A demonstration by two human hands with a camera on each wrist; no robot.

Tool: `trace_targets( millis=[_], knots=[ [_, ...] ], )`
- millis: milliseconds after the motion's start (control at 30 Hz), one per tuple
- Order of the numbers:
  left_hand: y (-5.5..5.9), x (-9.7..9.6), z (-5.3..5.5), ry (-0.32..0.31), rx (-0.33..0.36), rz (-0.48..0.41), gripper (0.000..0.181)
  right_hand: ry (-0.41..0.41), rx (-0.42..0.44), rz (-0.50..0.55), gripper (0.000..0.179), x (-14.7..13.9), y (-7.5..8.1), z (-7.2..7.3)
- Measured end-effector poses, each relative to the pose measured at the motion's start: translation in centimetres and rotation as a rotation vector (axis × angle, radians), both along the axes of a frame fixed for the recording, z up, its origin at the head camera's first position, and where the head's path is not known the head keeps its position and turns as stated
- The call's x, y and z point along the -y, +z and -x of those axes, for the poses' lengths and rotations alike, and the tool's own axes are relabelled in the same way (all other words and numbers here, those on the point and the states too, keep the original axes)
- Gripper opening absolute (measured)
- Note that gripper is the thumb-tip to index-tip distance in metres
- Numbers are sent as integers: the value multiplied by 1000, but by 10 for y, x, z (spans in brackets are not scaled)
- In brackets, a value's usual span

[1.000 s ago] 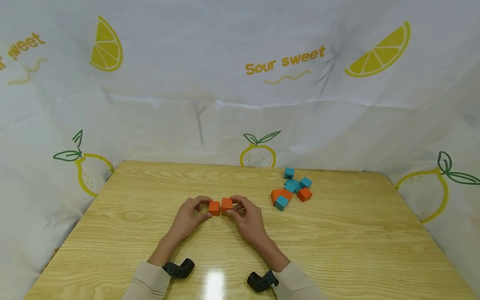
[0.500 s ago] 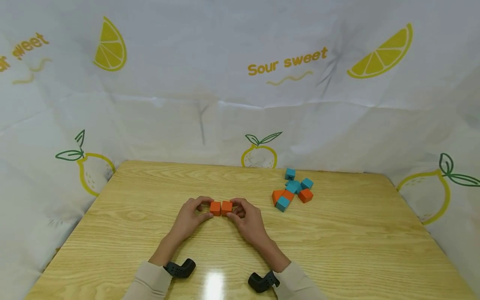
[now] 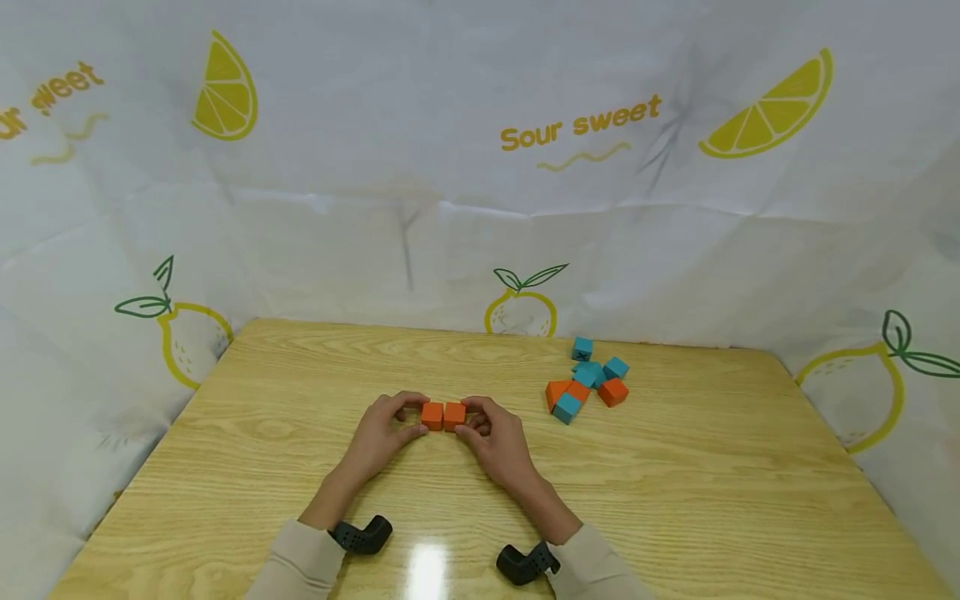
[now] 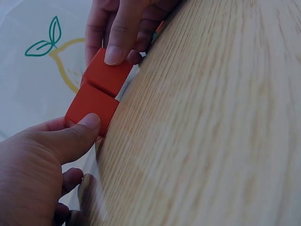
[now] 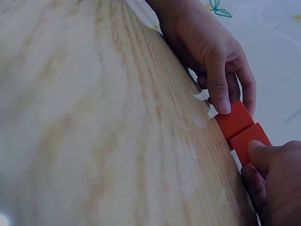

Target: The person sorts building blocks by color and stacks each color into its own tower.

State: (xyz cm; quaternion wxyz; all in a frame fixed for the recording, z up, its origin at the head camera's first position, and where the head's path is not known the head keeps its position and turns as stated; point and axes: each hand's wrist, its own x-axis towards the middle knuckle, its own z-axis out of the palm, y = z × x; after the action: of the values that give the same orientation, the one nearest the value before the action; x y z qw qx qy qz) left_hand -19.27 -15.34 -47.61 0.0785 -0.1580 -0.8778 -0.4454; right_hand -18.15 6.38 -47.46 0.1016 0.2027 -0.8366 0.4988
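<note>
Two orange cubes stand side by side near the middle of the table in the head view, a thin line between them. My left hand [image 3: 377,433] pinches the left orange cube [image 3: 432,416] between thumb and fingers. From the other side, my right hand [image 3: 497,440] pinches the right orange cube [image 3: 454,416] in the same way. Seen from the left wrist, the left cube [image 4: 92,109] lies against the right cube [image 4: 107,73], slightly offset. The right wrist view has the right cube [image 5: 249,141] nearer and the left cube [image 5: 235,119] beyond it.
Right of the hands on the wooden table [image 3: 697,467] lies a loose group of blue and orange blocks, among them a blue cube [image 3: 567,407], an orange cube [image 3: 613,392] and a marked blue cube [image 3: 582,348]. A white printed cloth [image 3: 360,250] hangs behind.
The gap between the two orange cubes has narrowed until they sit close together. Both hands keep their pinch. The whole head view has shifted slightly.
</note>
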Motion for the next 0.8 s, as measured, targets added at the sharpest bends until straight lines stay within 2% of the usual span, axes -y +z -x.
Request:
trace_targets(
  millis=[300, 800],
  knots=[
    [1, 0, 0, 0, 13, -2, 39, 0, 19, -6, 38, 2, 5, -2],
    [0, 0, 0, -8, -21, 1, 39, 5, 51, -22, 38, 2, 4, -1]
  ],
)
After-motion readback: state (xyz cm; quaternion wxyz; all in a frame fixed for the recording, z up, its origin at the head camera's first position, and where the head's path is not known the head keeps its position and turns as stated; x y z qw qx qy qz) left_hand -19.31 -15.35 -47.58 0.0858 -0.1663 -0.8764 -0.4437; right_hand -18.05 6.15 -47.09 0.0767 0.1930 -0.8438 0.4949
